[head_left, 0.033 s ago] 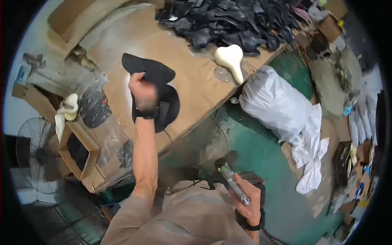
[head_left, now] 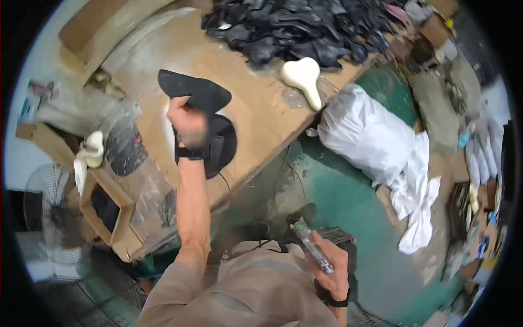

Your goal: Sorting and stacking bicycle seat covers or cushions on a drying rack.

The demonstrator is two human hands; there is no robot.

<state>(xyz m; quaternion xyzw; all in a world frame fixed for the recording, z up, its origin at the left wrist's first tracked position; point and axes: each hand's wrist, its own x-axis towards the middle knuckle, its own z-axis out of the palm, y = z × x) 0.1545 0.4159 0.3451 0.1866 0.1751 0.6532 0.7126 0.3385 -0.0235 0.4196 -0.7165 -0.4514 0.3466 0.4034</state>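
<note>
Left hand (head_left: 188,125): fingers curled over the black piece (head_left: 196,90) on the counter (head_left: 261,125); blur hid whether they gripped.
Right hand (head_left: 331,267): fingers wrapped the clear tube (head_left: 309,242).
Tube's axis: slanted, green end up-left.
Piece's upper lobe: ran upper left to lower right.
Progress: seemingly mid-handling; the black pile (head_left: 294,32) lay untouched.

black piece (head_left: 197,91) | green-ended clear tube (head_left: 311,243) | cream saddle (head_left: 302,76) | white sack (head_left: 364,131) | green floor (head_left: 346,196)

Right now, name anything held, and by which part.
Right hand: clear tube, by the half away from its green end. Left hand: over the black piece; blur hides any hold.
</note>
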